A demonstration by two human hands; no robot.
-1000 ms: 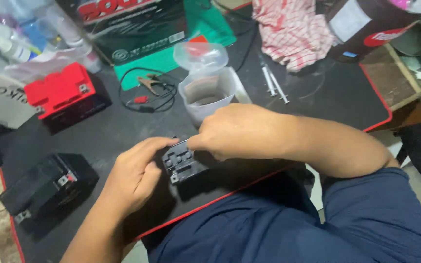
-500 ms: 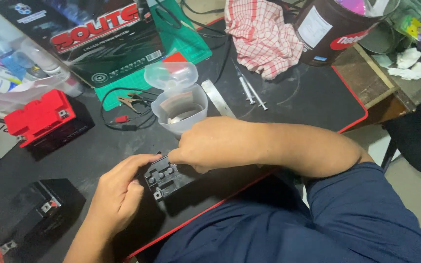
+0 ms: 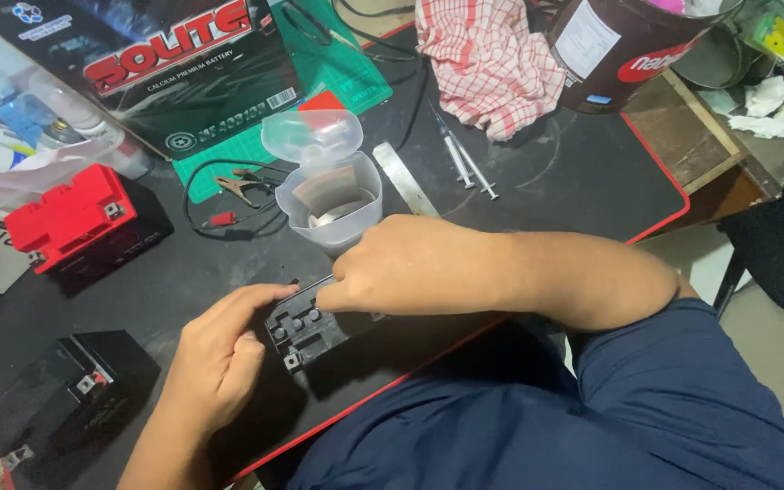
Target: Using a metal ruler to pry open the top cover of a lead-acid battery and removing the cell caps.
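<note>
A small black battery with a row of round cell holes on top sits on the black mat near its front edge. My left hand cups the battery's left side, fingers curled along its top edge. My right hand rests on the battery's right part with the fingertips pinched over the top; whatever is pinched there is hidden. A clear plastic tub with its hinged lid open stands just behind my right hand.
A red-topped battery lies at the left and another black battery at the front left. Clip leads, a metal strip, two syringes, a checked cloth, a brown tin and a large battery box lie behind.
The view has shifted, so the things on the mat sit lower and further left in the picture. Both hands stay on the small black battery in much the same grip.
</note>
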